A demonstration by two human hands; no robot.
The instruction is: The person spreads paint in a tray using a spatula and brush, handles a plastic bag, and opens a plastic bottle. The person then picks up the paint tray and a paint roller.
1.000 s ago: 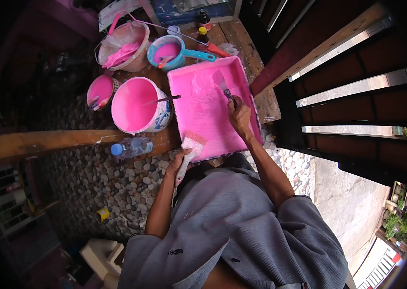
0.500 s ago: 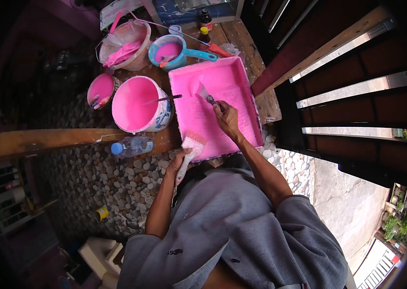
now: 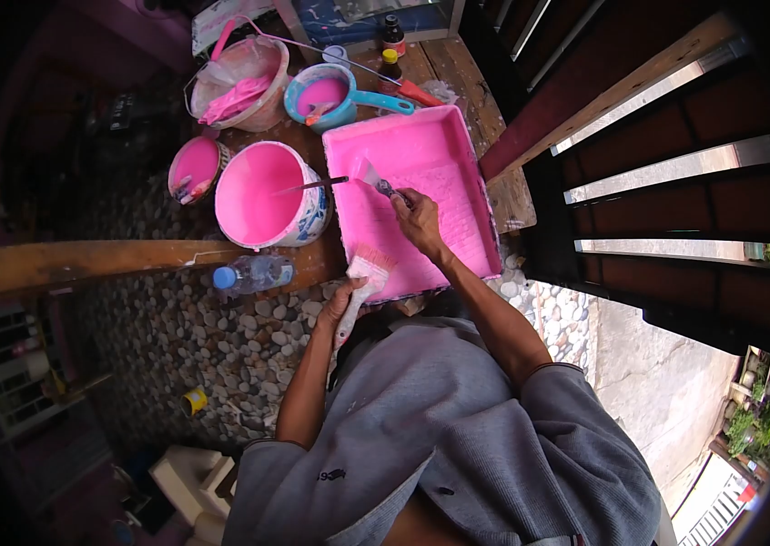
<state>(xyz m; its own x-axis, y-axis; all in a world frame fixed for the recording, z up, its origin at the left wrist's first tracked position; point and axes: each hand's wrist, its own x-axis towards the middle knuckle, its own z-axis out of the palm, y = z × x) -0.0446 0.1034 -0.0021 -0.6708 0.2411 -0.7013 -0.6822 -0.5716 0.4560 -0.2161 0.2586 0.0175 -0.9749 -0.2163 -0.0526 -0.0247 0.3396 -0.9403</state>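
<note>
Tray [image 3: 444,227], pink-coated and rectangular, lies before me, a white, pink-lined round bucket [image 3: 258,200] just left. My left hand [image 3: 341,298] curls its fingers round a broad, pink-smeared brush [image 3: 367,273], near left; my right hand [image 3: 421,224] pinches a dark-handled flat scraper [image 3: 376,179], its blade seemingly touching the tray's left half.

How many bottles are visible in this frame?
3. A blue-capped plastic bottle lies near the white paint bucket; a yellow-capped bottle and a black-capped bottle stand beyond the paint tray. More could be hidden in the dark background.
</note>
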